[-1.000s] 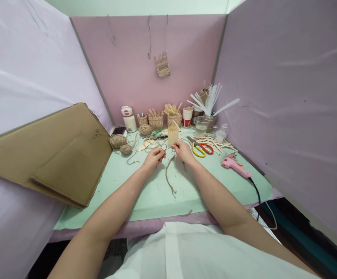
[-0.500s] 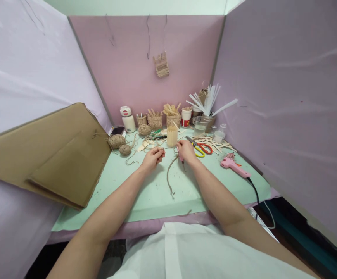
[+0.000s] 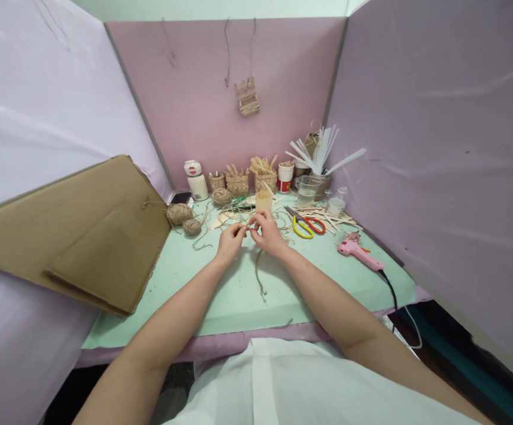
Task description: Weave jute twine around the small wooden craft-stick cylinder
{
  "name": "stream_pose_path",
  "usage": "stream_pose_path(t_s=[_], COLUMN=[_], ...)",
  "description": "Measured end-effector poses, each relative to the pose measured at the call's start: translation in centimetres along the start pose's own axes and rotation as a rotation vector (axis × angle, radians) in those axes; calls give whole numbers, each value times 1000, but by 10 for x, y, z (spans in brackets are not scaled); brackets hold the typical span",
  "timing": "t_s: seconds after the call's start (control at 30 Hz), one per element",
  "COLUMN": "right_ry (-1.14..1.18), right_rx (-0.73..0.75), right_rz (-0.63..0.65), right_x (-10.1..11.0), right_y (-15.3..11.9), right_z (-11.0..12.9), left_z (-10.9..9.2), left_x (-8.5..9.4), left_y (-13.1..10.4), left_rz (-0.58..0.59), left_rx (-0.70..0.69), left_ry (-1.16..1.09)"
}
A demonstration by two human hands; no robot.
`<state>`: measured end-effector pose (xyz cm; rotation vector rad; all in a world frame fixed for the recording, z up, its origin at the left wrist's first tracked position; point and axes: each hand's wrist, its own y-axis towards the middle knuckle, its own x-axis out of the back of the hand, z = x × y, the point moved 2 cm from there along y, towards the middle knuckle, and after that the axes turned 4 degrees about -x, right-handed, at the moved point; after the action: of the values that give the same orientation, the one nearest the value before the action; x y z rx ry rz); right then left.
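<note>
My left hand (image 3: 229, 243) is closed in a pinch over the middle of the table. My right hand (image 3: 268, 235) meets it fingertip to fingertip, thumb and forefinger pinched together. A thin bit of twine seems to run between the fingertips, mostly covered by them. Just behind my right hand stands a small holder of craft sticks (image 3: 264, 200), its lower part hidden. Below the right hand a loose piece of braided twine (image 3: 258, 274) lies on the green tabletop. Scissors with yellow and red handles (image 3: 304, 226) rest to the right.
Twine balls (image 3: 179, 213) lie at the left, near a leaning cardboard sheet (image 3: 92, 236). Containers of craft sticks (image 3: 264, 180) and a white glue bottle (image 3: 198, 186) line the back. A pink glue gun (image 3: 359, 252) with its cord lies at the right, near loose sticks (image 3: 333, 219).
My right hand has moved left and turned, bringing its fingertips against those of my left hand. The strand that stretched between the hands is now shorter. A pink item by the right hand is no longer visible.
</note>
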<state>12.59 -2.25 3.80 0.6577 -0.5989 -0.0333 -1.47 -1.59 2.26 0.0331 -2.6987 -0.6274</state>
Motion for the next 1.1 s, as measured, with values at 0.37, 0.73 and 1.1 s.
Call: stream_pose_path(t_s=[0.37, 0.73, 1.1], right_ry=[290, 288, 421], right_rx=[-322, -275, -471], right_rz=[40, 7, -1], right_x=[-13, -12, -14], right_y=[5, 6, 8], right_z=[-18, -22, -28], left_z=[-8, -7, -14], left_x=[0, -3, -9], left_y=[-4, -2, -6], left_rz=[-6, 55, 70], left_rx=[-84, -34, -21], left_ry=[121, 112, 87])
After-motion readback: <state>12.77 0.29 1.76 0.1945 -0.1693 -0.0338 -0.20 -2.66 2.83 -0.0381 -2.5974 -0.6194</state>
